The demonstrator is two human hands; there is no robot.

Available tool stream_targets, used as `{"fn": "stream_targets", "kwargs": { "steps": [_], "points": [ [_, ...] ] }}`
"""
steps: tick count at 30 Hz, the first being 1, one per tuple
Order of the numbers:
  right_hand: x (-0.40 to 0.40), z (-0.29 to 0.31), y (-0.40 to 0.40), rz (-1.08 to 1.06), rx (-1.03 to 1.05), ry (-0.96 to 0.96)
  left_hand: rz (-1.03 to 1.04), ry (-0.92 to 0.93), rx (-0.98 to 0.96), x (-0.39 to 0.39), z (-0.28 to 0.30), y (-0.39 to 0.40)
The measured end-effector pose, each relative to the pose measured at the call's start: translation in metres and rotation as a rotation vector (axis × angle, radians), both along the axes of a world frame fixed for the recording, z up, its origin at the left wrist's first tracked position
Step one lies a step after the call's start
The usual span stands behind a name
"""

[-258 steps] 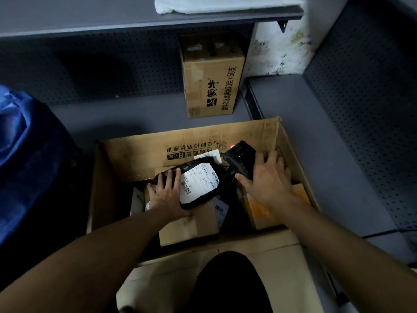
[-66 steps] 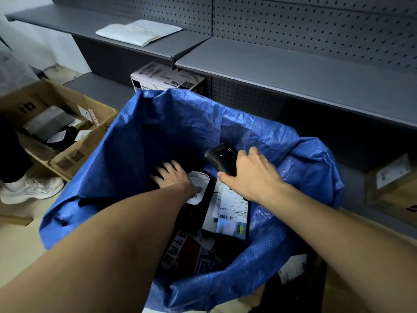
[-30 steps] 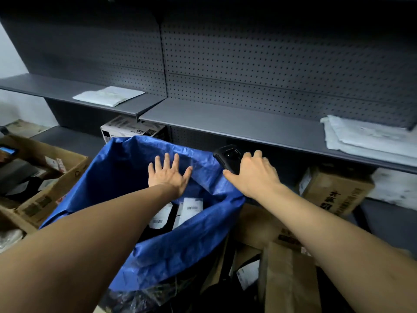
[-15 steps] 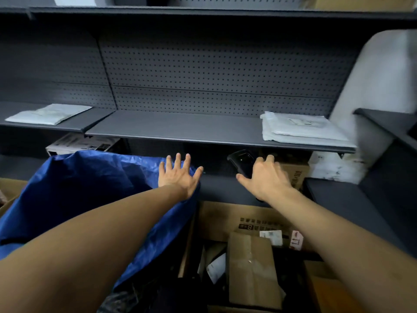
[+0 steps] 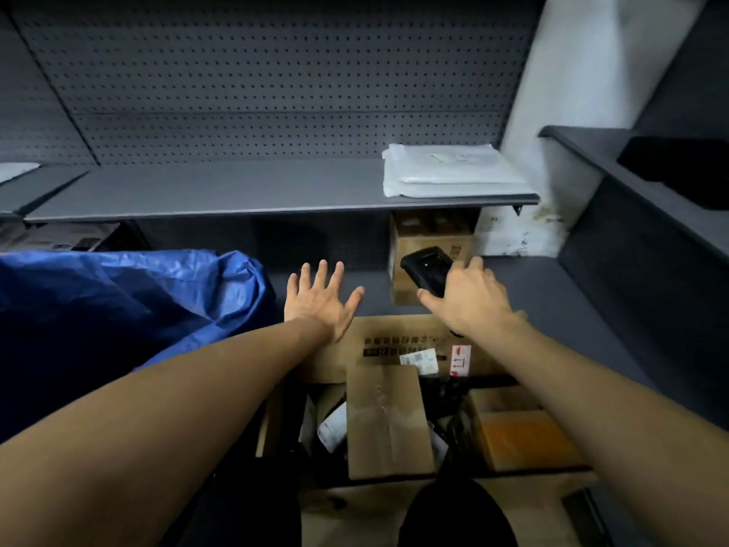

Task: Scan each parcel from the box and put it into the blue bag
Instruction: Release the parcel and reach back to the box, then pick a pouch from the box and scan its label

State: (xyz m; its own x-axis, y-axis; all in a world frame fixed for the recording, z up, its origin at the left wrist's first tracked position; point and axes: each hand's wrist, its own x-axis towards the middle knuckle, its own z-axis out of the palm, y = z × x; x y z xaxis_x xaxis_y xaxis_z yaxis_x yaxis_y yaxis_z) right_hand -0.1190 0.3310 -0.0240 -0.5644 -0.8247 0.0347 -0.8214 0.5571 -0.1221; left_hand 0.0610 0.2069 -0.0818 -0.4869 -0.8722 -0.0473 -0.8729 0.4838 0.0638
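Left hand (image 5: 321,300) spread flat and empty above the box (image 5: 398,343); right hand (image 5: 471,300) grips the scanner (image 5: 426,270). Blue bag (image 5: 130,298) sits left. It looks like fetch time: next, pick 1 parcel (image 5: 388,424) and scan it.

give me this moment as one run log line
left hand: open, empty | right hand: holds scanner | box: parcels inside | blue bag: left of box

Nothing really readable here, just blurry black print on the open cardboard box's back flap (image 5: 398,341) and what looks like a red-arrowed sticker (image 5: 460,360) at frame centre.
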Motion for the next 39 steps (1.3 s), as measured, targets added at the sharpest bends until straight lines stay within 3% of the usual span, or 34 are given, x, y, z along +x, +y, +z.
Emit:
{"fn": "stream_targets", "kwargs": {
  "steps": [11,19,30,39],
  "points": [
    [-0.033,-0.066,0.027,-0.044,0.131,-0.041,-0.040,-0.112,0.108,-0.019,-0.081,0.015],
    [-0.049,-0.122,0.027,-0.073,0.140,-0.179,-0.008,-0.181,0.187,-0.009,-0.127,0.014],
    [-0.020,-0.174,0.001,-0.057,0.111,-0.246,0.063,-0.250,0.270,0.026,-0.181,-0.007],
    [0.013,-0.228,-0.047,0.028,0.161,-0.258,0.184,-0.297,0.390,0.033,-0.264,-0.029]
  ]
}}
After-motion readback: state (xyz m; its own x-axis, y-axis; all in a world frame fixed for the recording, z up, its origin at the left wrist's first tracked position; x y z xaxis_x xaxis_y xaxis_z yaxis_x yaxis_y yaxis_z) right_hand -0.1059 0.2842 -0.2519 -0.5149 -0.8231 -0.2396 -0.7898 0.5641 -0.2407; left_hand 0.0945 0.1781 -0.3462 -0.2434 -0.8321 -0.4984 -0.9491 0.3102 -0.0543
